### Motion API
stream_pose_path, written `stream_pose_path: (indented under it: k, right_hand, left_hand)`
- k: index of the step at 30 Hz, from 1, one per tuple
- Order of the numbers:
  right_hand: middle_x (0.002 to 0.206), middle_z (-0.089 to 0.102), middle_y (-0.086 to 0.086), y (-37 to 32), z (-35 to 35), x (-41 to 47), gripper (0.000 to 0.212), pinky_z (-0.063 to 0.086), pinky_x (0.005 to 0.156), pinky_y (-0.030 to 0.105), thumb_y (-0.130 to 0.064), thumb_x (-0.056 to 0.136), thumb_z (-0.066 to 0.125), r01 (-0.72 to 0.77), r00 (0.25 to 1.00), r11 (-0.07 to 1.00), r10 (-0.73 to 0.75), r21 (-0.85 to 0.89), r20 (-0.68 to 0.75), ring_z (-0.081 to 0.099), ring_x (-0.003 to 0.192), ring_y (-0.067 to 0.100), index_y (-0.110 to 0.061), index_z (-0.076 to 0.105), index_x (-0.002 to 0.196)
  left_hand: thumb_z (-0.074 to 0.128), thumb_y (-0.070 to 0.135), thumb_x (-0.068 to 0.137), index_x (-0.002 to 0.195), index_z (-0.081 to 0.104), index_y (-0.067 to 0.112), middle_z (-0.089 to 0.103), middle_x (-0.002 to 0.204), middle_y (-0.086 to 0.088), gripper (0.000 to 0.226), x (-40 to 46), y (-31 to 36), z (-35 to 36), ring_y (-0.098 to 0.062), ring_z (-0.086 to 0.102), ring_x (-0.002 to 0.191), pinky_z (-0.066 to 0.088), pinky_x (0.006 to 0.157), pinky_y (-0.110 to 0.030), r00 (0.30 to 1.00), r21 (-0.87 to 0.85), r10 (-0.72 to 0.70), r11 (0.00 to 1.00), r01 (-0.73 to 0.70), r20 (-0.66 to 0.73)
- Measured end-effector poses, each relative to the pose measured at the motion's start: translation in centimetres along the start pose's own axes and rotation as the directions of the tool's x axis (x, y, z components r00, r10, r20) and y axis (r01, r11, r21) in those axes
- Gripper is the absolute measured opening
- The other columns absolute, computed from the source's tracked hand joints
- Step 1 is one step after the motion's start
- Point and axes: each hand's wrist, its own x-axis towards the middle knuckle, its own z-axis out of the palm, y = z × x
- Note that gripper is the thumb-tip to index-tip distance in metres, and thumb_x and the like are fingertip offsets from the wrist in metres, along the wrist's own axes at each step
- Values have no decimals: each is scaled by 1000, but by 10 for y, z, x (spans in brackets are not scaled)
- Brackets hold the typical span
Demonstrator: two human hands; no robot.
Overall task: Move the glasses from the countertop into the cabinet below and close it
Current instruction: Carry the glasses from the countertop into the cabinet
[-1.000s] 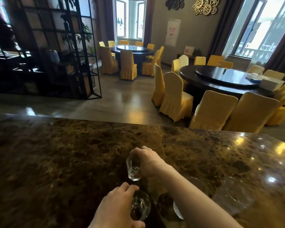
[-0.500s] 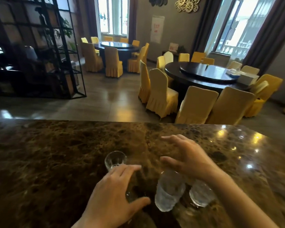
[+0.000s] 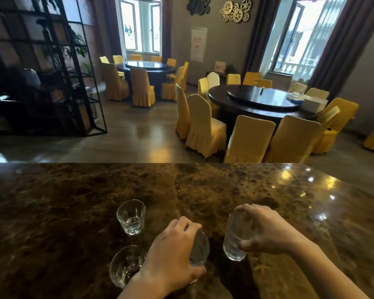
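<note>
On the dark marble countertop (image 3: 73, 201) stand several clear glasses. My right hand (image 3: 266, 229) grips a tall glass (image 3: 233, 240) from above, fingers wrapped around its rim and side. My left hand (image 3: 173, 255) is closed over another tall glass (image 3: 200, 250), which shows between thumb and fingers. A short tumbler (image 3: 131, 216) stands free to the left, and a second short tumbler (image 3: 125, 265) stands close to my left wrist. The cabinet below is hidden from view.
Beyond the counter's far edge lies a dining room with round dark tables (image 3: 257, 100) and yellow-covered chairs (image 3: 203, 124). A black metal shelf frame (image 3: 58, 72) stands at the left. Lamp reflections glint on the counter's right part (image 3: 289, 175).
Both hands have closed onto tall glasses; half a second ago they hovered open above them. The right hand earlier let go of the short tumbler it set down.
</note>
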Motion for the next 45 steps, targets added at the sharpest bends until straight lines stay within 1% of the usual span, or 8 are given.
stream_pose_path:
  k: [8,17,24,30,33,38,41,45]
  right_hand:
    - [127,57,-6,-76,5,81,89,50,96,34,-52,63,88,134,989,991,-132,24,-58,52,118,17,-31,51,140]
    - [136,52,-1,-108,24,120,90,42,81,21,-42,67,90,129,991,989,-126,71,-54,49,114,15,-27,48,145]
    - [145,45,0,-107,26,117,95,43,103,35,-40,73,87,105,994,992,-104,63,-22,41,133,22,-29,37,153]
    - [143,45,-1,-105,28,114,94,45,102,34,-40,75,87,110,994,987,-107,120,-35,43,132,20,-32,36,153]
    - [145,43,0,-106,22,108,94,46,105,36,-47,77,84,114,993,991,-112,68,-36,43,133,21,-33,32,154]
    - [141,47,-4,-138,12,98,82,50,102,38,-55,79,78,329,904,944,-324,-31,-278,47,128,17,-36,40,148]
    - [140,46,-6,-169,24,102,81,50,101,38,-50,78,81,429,869,901,-431,-65,-245,47,127,17,-40,39,147]
    - [141,45,-1,-209,60,121,88,49,103,43,-38,75,87,438,891,896,-444,-74,-97,45,128,22,-37,40,148]
  left_hand:
    - [75,55,76,149,30,40,36,138,19,87,-30,7,-1,-3,31,131,37,110,-30,997,-19,-40,999,41,69]
    - [73,53,82,152,26,37,34,139,15,86,-30,4,3,-6,30,131,38,108,-33,996,-33,-39,999,42,75]
    - [74,58,76,153,23,36,31,143,19,95,-24,4,5,-6,27,135,36,112,-34,996,-40,-79,996,81,40]
    - [74,58,76,152,21,39,30,145,19,95,-22,4,4,-6,27,137,36,113,-34,996,-46,-86,995,86,-15]
    - [72,64,75,150,11,47,22,150,22,99,-26,7,-3,-6,24,139,29,118,-34,997,-39,-71,997,70,-14]
    - [43,96,62,139,2,66,9,141,42,92,-68,-19,-32,14,14,131,17,118,-22,973,-14,-171,985,171,-155]
    - [53,91,62,135,12,65,15,137,44,88,-97,-51,-52,12,22,133,24,118,-24,942,-52,-281,960,276,-186]
    - [63,86,62,146,11,56,17,144,35,104,-110,-77,-62,5,21,138,22,118,-27,928,-26,-358,934,357,-102]
